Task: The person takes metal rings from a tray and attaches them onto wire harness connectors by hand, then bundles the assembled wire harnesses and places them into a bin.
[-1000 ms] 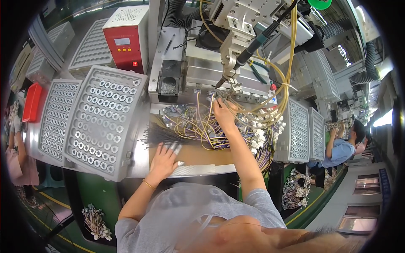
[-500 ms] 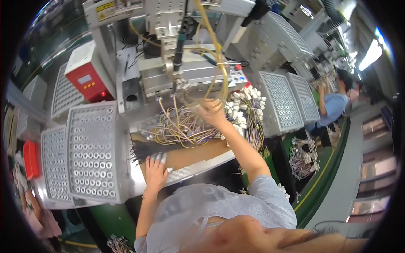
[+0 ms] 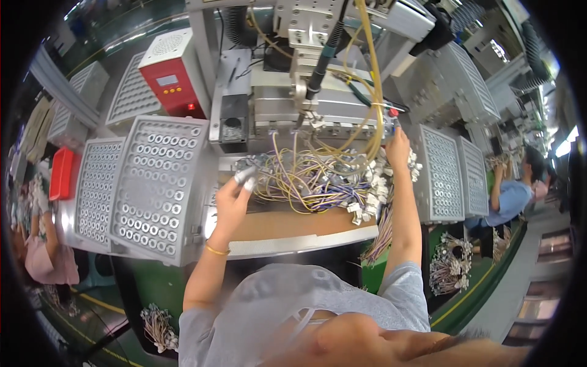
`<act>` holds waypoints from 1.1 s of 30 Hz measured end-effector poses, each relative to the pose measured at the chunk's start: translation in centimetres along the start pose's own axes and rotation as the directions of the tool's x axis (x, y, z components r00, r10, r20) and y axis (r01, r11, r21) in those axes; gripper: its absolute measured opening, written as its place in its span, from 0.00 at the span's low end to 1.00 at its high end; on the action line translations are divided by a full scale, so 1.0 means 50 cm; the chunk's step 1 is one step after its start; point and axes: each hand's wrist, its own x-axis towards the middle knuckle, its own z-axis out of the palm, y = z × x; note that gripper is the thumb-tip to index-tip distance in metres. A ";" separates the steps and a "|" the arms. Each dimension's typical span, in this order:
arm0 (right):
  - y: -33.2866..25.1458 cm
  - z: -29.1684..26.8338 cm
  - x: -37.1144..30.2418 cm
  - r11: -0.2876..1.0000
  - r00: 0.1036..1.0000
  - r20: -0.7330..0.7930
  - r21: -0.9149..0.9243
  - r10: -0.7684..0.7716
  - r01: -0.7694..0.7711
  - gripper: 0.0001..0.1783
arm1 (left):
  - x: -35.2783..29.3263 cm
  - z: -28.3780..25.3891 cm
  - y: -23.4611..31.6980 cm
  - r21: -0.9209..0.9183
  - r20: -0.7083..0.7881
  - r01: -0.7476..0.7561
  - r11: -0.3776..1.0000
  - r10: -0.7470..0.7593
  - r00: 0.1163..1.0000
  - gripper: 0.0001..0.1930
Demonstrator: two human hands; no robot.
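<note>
My left hand, with white covers on its fingertips, is at the left end of a tangled wire harness pile. Its thumb and forefinger come together beside grey connectors; what lies between them is too small to make out. The wires are yellow, purple and white, with white connectors at the right end. My right hand reaches forward, a finger stretched to the small control box with a red button. Nothing shows in that hand. Two wires run up from the pile into the metal fixture.
Grey trays of round sockets stand at left, with more trays at right. A red and white control unit sits behind the left trays. A brown board lines the bench front. Co-workers sit at both sides.
My right hand has left the wires and moved right to the control box. My left hand has lifted forward from the board to the connectors. The black strands beside it no longer show. The view has shifted.
</note>
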 end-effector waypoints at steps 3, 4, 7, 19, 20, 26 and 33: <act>-0.026 -0.014 0.004 0.980 0.986 -0.022 -0.113 -0.166 0.162 0.16 | 0.033 0.019 -0.012 -0.157 -0.017 0.080 0.984 -0.084 0.996 0.14; -0.028 -0.014 0.008 0.981 0.986 -0.019 -0.101 -0.166 0.163 0.16 | 0.041 0.023 -0.021 -0.205 0.006 0.119 0.972 -0.120 0.993 0.14; -0.024 -0.014 0.012 0.987 0.990 -0.042 -0.091 -0.136 0.132 0.17 | 0.071 0.034 -0.034 -0.250 0.092 0.355 0.901 -0.343 0.935 0.17; -0.294 -0.152 -0.091 0.657 0.944 0.271 0.680 0.189 -0.326 0.18 | 0.152 0.070 -0.141 -0.794 0.468 0.582 0.174 -0.435 0.769 0.14; -0.315 -0.129 -0.107 0.609 0.948 0.303 0.734 0.100 -0.299 0.19 | 0.150 0.083 -0.117 -0.813 0.367 0.545 0.207 -0.544 0.754 0.11; -0.478 -0.077 -0.034 0.058 0.716 0.691 0.722 -0.095 -0.689 0.03 | 0.087 0.057 -0.072 -0.020 0.074 0.349 0.937 -0.347 0.935 0.10; -0.499 -0.092 -0.066 -0.063 0.701 0.713 0.700 0.002 -0.711 0.04 | 0.028 0.000 -0.106 0.702 -0.027 -0.133 0.700 0.212 0.977 0.13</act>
